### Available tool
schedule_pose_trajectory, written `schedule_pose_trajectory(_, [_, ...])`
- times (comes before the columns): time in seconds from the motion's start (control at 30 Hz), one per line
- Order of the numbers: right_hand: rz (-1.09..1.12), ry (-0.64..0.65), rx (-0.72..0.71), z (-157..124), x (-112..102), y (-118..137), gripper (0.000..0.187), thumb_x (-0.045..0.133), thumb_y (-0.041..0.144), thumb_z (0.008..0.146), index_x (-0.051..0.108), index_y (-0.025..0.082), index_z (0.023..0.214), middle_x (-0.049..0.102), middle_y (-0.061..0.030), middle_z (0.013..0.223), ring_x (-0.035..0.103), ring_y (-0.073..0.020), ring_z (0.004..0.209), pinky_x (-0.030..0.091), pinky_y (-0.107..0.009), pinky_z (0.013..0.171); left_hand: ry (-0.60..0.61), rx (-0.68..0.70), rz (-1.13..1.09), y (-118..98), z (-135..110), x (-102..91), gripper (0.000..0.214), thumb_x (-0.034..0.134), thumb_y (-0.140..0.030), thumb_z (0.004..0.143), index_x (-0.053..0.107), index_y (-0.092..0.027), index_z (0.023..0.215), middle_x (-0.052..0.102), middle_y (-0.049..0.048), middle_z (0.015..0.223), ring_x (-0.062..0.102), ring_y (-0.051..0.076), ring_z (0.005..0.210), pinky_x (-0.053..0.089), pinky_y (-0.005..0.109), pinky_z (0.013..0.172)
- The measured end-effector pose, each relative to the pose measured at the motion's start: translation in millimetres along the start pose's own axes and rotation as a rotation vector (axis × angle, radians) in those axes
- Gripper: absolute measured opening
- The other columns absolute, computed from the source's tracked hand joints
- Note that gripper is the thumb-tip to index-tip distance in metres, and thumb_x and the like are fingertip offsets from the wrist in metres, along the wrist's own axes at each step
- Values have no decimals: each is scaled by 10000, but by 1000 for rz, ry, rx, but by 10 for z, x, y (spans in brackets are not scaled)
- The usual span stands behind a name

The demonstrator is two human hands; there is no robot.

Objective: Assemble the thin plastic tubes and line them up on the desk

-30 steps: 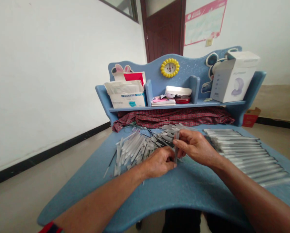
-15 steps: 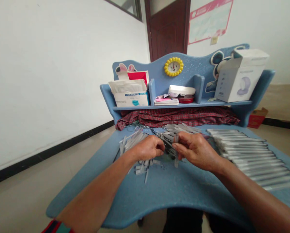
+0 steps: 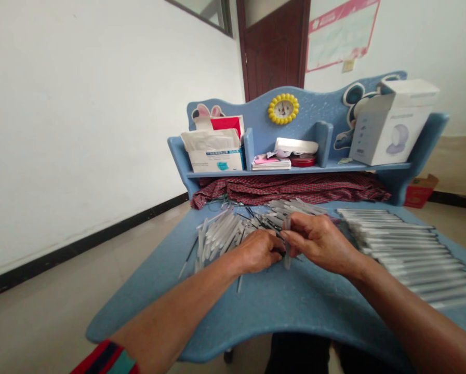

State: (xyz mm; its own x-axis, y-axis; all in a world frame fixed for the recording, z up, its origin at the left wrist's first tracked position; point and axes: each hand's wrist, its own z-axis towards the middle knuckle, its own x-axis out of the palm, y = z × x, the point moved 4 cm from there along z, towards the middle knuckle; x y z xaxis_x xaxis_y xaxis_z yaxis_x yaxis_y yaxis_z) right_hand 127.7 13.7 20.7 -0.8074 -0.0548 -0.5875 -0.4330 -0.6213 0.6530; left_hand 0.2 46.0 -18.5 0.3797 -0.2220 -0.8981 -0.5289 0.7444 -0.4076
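My right hand (image 3: 320,243) is closed on a short grey plastic tube (image 3: 287,244), held upright just above the blue desk (image 3: 279,306). My left hand (image 3: 258,252) is closed beside it, fingertips meeting the tube's lower end; what it pinches is hidden. Both hands sit at the near edge of a loose pile of grey tubes and thin dark rods (image 3: 225,234). To the right lies a neat row of assembled grey tubes (image 3: 404,249), laid side by side.
A red checked cloth (image 3: 295,188) lies at the desk's back under a blue shelf (image 3: 295,169) with a mask box (image 3: 213,156), papers, a yellow clock (image 3: 283,108) and a white carton (image 3: 392,124). A white wall stands left, a brown door behind.
My left hand reached out to the pile half a second ago and has come back to meet the right hand at the tube. The right hand stayed put.
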Motion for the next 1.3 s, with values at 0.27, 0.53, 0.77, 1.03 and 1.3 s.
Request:
schedule_pose_trajectory(0.27, [14, -1, 11, 4, 1, -9, 212, 500, 256, 841, 470, 187, 642, 542, 27, 521, 483, -95, 484, 332, -216, 469, -93, -219, -383, 53, -32, -234, 70, 548, -152, 725, 615, -135, 732, 603, -1, 609, 573, 124, 517, 415, 217, 510])
schedule_pose_trajectory(0.53, [-6, -5, -35, 34, 47, -9, 182, 494, 202, 825, 450, 190, 649, 486, 45, 532, 428, -81, 481, 294, -209, 469, -454, -265, -839, 20, -122, -635, 199, 691, -230, 657, 626, -106, 798, 618, 5, 565, 569, 104, 475, 424, 191, 454])
schedule_pose_trajectory(0.77, [17, 15, -35, 41, 66, 26, 136, 487, 225, 835, 490, 189, 703, 497, 38, 563, 438, -89, 502, 303, -212, 482, -577, -219, -869, -162, -154, -686, 177, 703, -188, 637, 654, -110, 788, 610, -2, 561, 545, 87, 478, 442, 185, 469])
schedule_pose_trajectory(1.03, [15, -10, -78, 45, 78, 21, 178, 495, 214, 823, 439, 195, 655, 459, 43, 551, 420, -86, 500, 291, -210, 482, -579, -182, -723, -291, -161, -705, 131, 668, -170, 669, 667, -115, 788, 610, -9, 574, 536, 75, 484, 451, 173, 488])
schedule_pose_trajectory(1.3, [9, -5, -86, 55, 84, 39, 182, 492, 199, 818, 422, 199, 650, 472, 45, 541, 415, -84, 485, 277, -210, 471, -568, -141, -581, -342, -168, -773, 130, 650, -200, 699, 665, -121, 801, 594, 10, 680, 535, 85, 526, 446, 184, 494])
